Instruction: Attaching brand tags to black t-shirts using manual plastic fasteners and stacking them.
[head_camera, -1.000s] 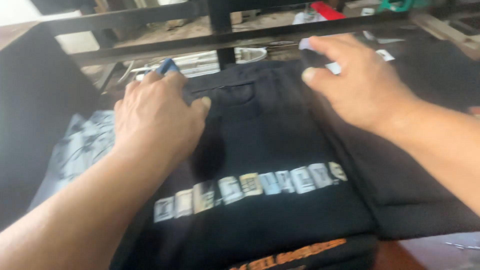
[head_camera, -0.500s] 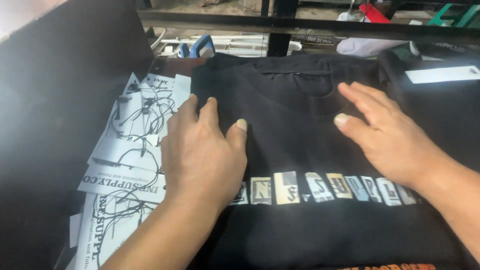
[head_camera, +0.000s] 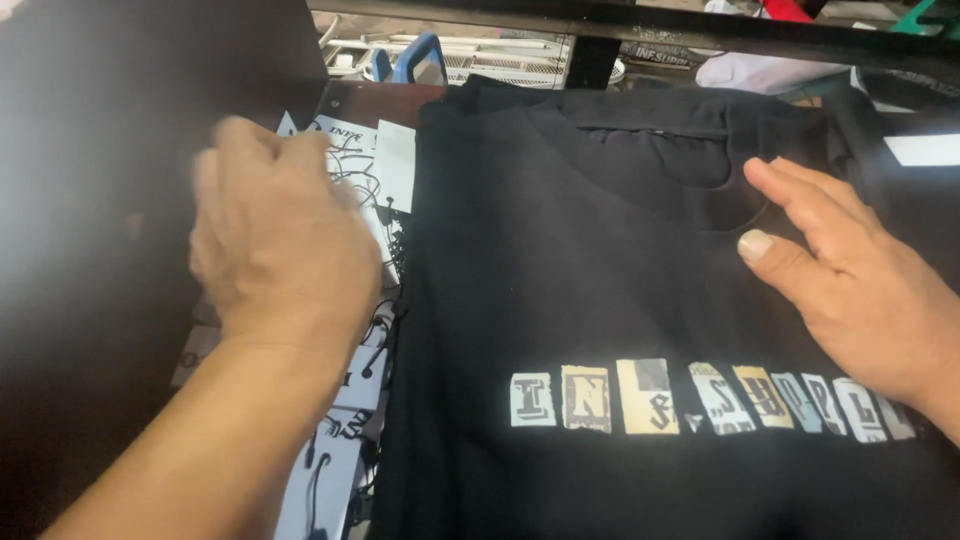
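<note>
while the black cotton t-shirt (head_camera: 640, 300) lies flat and face up on the work surface, collar toward the far edge, i judge the spreading mostly done: the chest panel looks smooth, and the row of cut-out style letter patches in cream, tan and pale blue (head_camera: 700, 398) runs straight across it. what i'd still count as open is anything on the left, where my left hand (head_camera: 275, 245) is off the shirt, blurred, hovering over the stack of white paper tags with black print and black string loops (head_camera: 350, 300). its fingers look loosely curled with nothing visibly in them, but the blur keeps me from being sure, so i cannot tell its grip.

my right hand (head_camera: 850, 280) rests spread out, palm down, on the shirt just below the collar opening (head_camera: 700, 170), gripping nothing, only pressing the cloth flat.

as for labels: the tags are rectangular, fanned in an overlapping line along the shirt's left edge, touching it. one white rectangular label (head_camera: 925, 150) sits on dark fabric at the far right. a blue clip-like object (head_camera: 415, 55) lies beyond, near the black metal rail (head_camera: 640, 25).
</note>
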